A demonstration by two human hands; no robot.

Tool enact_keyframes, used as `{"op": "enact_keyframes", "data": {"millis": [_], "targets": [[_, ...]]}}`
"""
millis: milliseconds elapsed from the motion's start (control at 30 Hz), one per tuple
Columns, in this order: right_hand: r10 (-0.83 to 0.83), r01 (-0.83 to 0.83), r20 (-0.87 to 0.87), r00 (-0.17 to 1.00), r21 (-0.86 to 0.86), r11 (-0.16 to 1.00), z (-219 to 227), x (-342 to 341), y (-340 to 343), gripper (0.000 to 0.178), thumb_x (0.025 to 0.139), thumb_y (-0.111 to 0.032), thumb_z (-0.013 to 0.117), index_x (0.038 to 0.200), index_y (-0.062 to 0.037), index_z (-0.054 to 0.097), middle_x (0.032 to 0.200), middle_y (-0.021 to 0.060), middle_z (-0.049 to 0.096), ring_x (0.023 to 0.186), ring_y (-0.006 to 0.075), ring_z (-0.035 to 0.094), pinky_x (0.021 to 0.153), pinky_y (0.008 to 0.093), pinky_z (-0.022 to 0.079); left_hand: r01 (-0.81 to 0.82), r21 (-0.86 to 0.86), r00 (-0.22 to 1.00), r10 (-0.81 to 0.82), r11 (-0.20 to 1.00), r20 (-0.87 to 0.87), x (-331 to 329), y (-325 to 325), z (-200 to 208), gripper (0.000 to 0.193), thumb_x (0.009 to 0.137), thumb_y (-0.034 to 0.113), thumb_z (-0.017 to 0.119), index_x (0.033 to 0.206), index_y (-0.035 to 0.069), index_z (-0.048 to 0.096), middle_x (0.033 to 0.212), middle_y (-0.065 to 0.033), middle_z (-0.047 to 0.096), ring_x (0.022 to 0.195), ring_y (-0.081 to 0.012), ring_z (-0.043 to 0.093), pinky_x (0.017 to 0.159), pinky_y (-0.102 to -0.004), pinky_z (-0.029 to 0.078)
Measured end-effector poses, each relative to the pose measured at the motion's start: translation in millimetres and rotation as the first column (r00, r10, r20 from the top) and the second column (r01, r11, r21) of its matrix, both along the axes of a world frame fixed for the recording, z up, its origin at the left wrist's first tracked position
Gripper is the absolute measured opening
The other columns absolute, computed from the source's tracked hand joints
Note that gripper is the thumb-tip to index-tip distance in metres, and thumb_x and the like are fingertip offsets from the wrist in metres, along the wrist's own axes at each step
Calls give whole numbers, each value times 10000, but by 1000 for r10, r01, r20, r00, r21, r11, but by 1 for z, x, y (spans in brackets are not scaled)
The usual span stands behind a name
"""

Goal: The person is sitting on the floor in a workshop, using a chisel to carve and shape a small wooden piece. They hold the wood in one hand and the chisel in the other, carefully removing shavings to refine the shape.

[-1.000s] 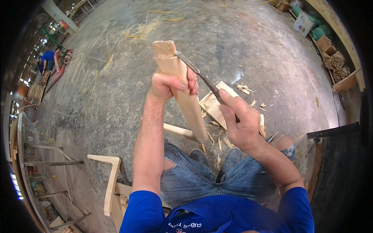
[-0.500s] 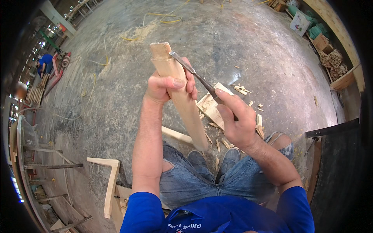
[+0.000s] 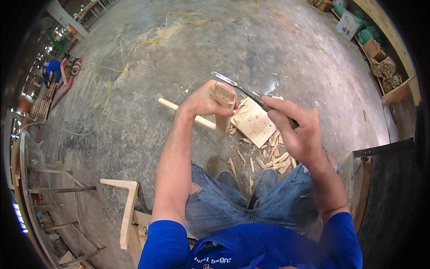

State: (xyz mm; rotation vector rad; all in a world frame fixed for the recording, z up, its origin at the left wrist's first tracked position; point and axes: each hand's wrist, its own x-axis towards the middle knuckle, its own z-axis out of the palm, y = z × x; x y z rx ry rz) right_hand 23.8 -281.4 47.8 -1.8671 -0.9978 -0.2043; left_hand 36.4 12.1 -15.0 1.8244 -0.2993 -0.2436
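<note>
My left hand (image 3: 207, 101) is wrapped round a pale piece of wood (image 3: 224, 94), whose cut end points up toward me. A chisel (image 3: 251, 95) is in my right hand (image 3: 299, 130), gripped by its handle with the forefinger laid along it. Its flat steel blade reaches across to just beyond the wood's end and appears apart from it. Below my left hand a light wooden bar (image 3: 169, 105) slants behind the wrist; whether it joins the held piece I cannot tell. A wooden board (image 3: 256, 124) lies on the floor under the chisel.
Wood chips (image 3: 281, 160) are scattered round the board, near my shoes (image 3: 268, 179). To the left stands an L-shaped wooden part (image 3: 129, 207), beside a metal frame (image 3: 62, 191). A black panel (image 3: 389, 197) is at the right. Far left, a person in blue (image 3: 52, 71) bends over.
The held wood has swung toward me and right, so its end now faces up. The chisel blade has left the wood's edge. My right hand has moved right, and more of the board shows.
</note>
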Motion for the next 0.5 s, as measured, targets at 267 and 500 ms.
{"op": "enact_keyframes", "data": {"millis": [267,500], "targets": [[-48,47,-3,999,-177,983,-3,1,-8,259,1003,-104,689,1247,-54,759,980,193,786,800,344,769,723,417,580,-194,-148,981,195,970,-12,10,12,-49,513,583,93,967,1039,89,733,972,-80,809,958,-200,741,943,-422,582],[-111,106,-60,992,-71,992,-20,1,0,307,1019,-162,698,1317,-97,738,1084,186,798,939,340,794,811,415,609,-746,-200,540,753,635,377,4,-58,-89,498,733,133,908,1087,56,565,989,-62,679,923,-200,693,849,-366,573]]}}
